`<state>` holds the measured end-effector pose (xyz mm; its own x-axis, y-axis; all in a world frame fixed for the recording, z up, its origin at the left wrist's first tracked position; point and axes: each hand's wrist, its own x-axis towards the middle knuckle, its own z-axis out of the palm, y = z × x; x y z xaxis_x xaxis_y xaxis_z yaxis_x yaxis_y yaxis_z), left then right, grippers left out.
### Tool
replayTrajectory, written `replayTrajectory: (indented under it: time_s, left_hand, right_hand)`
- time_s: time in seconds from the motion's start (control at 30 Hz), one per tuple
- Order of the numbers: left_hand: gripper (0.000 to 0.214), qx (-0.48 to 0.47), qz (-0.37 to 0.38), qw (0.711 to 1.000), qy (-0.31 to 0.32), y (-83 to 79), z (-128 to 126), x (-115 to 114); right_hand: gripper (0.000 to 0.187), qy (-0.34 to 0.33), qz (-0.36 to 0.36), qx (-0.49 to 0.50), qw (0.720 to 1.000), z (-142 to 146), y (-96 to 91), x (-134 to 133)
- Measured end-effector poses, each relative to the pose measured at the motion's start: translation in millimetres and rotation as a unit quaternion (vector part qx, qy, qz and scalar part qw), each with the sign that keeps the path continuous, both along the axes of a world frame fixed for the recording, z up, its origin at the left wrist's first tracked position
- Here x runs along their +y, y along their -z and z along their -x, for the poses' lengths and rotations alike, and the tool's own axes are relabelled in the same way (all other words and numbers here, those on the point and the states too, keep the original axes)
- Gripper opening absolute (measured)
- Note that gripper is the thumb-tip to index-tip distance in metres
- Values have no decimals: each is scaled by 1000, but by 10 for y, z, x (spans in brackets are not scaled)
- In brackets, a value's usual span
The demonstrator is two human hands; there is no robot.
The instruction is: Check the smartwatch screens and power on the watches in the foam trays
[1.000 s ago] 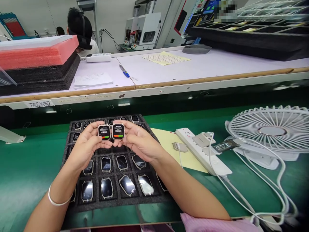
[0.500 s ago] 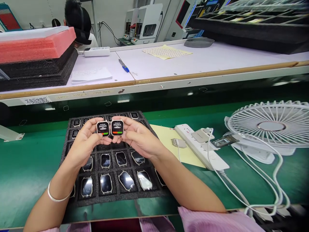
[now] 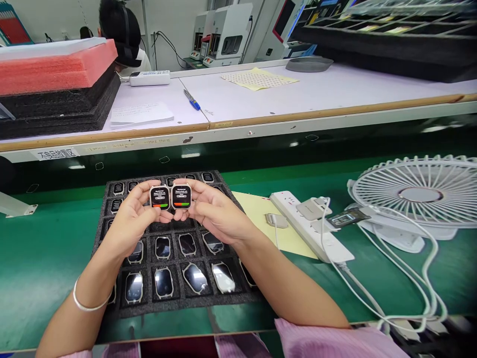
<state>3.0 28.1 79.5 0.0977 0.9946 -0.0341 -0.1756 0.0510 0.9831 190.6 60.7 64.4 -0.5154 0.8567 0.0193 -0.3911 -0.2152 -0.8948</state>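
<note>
My left hand [image 3: 134, 219] is closed on a smartwatch body [image 3: 159, 197] without a strap. Its screen is lit, with white text above a red and green bar. A second smartwatch body [image 3: 181, 196], lit the same way, is gripped by my right hand [image 3: 214, 211]. Both watches are held side by side, screens toward me, above a black foam tray [image 3: 147, 298]. Several more watch bodies lie in the tray's pockets, such as a dark-screened watch [image 3: 164, 282] in the front row. Watches in the back rows show text; my hands hide part of the middle.
Right of the tray lie yellow paper [image 3: 257, 211], a white power strip [image 3: 298, 219] with plugs and cables, and a white fan [image 3: 413, 194]. A shelf [image 3: 238, 107] behind carries foam stacks [image 3: 55, 74], a pen [image 3: 192, 99] and papers. Another person [image 3: 121, 35] is beyond it.
Almost nothing differs. Both hands keep the two watches in the same place, and the view has shifted very slightly.
</note>
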Motion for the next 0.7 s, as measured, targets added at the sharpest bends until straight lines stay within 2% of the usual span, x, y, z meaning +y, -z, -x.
replayTrajectory:
  time_s: [0.4,0.7]
  left_hand:
    - [49,13,-32,999,-37,96,-58,46]
    - [45,-2,-19,999,-29,58,-69,17]
  right_hand:
    - [45,-5,-31,-9,999,20,48,12]
    - [49,22,-34,-14,999,13,23,12]
